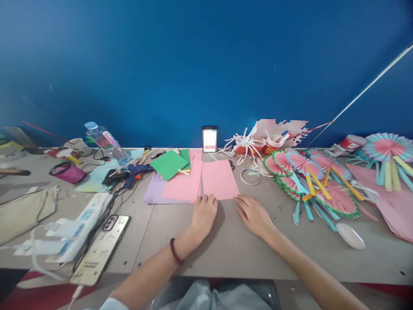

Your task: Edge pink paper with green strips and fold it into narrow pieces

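Observation:
A pink paper sheet [220, 178] lies flat on the table in front of me. My left hand [204, 214] is at its lower left corner, fingers bent and close together on the paper's edge; the thumb is hidden. At the lower right corner, my right hand [257, 216] lies palm down with its fingers stretched out and the fingertips touching the edge. Just left of the sheet, another pink paper [180, 187] rests over a purple sheet [155, 191], with green paper squares [169, 165] on top.
A phone [209, 140] leans upright against the blue wall. Paper fans [338, 198], a white roll of tape [250, 176] and a white spoon-shaped object [351, 236] lie right. On the left are a power strip [87, 224], another phone [103, 249], a blue glue gun [137, 172] and a bottle [108, 144].

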Available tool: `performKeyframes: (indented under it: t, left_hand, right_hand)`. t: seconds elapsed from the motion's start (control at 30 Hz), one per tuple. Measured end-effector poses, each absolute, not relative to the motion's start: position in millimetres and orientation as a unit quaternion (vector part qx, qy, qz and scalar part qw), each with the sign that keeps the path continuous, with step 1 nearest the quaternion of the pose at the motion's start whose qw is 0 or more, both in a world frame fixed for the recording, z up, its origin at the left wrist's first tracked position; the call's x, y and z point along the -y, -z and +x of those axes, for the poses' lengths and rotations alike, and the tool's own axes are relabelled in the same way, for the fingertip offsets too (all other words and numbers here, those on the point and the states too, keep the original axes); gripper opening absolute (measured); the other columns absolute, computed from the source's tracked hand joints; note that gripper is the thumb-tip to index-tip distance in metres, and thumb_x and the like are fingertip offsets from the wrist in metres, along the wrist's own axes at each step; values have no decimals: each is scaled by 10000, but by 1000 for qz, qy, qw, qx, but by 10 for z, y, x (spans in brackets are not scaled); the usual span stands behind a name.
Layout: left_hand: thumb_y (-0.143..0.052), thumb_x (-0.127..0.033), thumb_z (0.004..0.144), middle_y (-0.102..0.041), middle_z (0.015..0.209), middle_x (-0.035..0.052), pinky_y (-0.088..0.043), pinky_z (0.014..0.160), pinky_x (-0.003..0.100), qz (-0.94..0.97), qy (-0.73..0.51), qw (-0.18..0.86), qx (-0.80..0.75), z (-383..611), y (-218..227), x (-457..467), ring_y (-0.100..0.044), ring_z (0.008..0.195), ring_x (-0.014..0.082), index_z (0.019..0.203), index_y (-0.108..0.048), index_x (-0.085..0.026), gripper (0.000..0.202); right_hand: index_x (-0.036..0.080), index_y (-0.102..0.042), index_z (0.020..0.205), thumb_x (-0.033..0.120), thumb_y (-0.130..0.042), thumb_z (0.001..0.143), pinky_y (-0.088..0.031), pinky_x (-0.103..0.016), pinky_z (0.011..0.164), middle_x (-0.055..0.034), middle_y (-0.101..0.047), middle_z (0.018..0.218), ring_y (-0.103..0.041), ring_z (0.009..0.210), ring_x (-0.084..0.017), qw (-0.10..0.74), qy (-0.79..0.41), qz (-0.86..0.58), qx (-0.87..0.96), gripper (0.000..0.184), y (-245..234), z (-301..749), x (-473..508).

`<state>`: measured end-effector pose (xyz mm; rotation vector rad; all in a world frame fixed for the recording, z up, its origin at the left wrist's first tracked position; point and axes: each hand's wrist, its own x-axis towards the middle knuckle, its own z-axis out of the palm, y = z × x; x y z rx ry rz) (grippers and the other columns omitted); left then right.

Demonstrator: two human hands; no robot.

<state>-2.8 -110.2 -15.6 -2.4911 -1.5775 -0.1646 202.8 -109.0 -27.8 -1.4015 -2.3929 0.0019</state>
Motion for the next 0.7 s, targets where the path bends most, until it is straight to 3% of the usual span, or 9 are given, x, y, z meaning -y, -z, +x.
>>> performKeyframes:
  t: [0.17,0.3,0.47,0.7]
  left_hand:
    - [-449,-97,890,-597,930,43,-436,755,328,-873,76,44,480,-253,185,842,-552,882,190,984,-610,-200,213]
    - [-483,-118,889,-600,892,48,-425,758,332,-897,89,74,427,-295,227,767,-550,888,193,936,-607,-180,147]
    - [-445,-122,901,-604,880,43,-408,764,318,-885,158,71,432,-260,197,789,-546,868,181,898,-600,-183,167]
    - [-513,-206,897,-627,890,39,-419,779,301,-838,353,-17,416,-290,160,779,-566,868,155,963,-617,-191,124]
  right_hand:
    - [169,-635,1131,200,-393,921,-469,-345,921,-99,-668,1080,-604,1012,-196,251,-109,-495,825,322,322,2162,922]
    - [172,-638,1103,232,-438,909,-485,-348,905,-93,-669,1041,-609,987,-191,300,-144,-484,809,285,397,2213,812]
    - [195,-678,1006,271,-466,907,-498,-348,879,-76,-665,985,-610,958,-192,317,-118,-499,798,247,427,2191,802]
    - [225,-702,910,277,-474,915,-499,-339,828,-63,-667,912,-617,879,-193,399,-47,-495,770,234,349,2211,834]
